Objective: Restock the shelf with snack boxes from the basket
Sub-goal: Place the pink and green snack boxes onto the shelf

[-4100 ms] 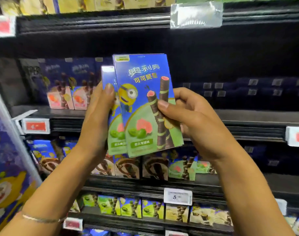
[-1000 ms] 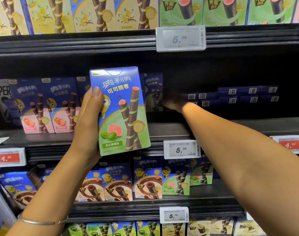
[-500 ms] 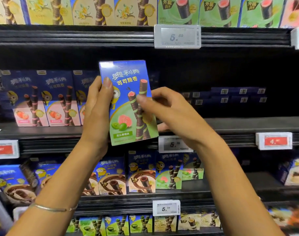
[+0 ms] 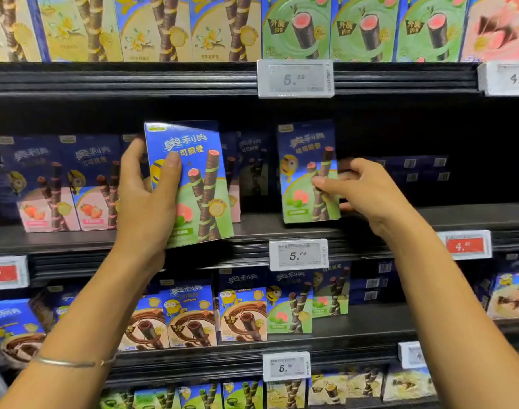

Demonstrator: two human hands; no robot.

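Snack box placement under way at the middle shelf (image 4: 252, 228).
My left hand (image 4: 146, 202) grips one guava box (image 4: 193, 184), held off the ledge; my right hand (image 4: 367, 193) pinches a second box (image 4: 307, 172) standing on it. Next, I judge: let go right, seat the other alongside.

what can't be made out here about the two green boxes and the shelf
- Basket: outside the head view.
- Right-hand box, held by the right hand: base in shadow, unclear whether it rests on the shelf.
- Left-hand box: the left hand covers its lower left corner.
- Upper right price tag: cut off by the frame edge.
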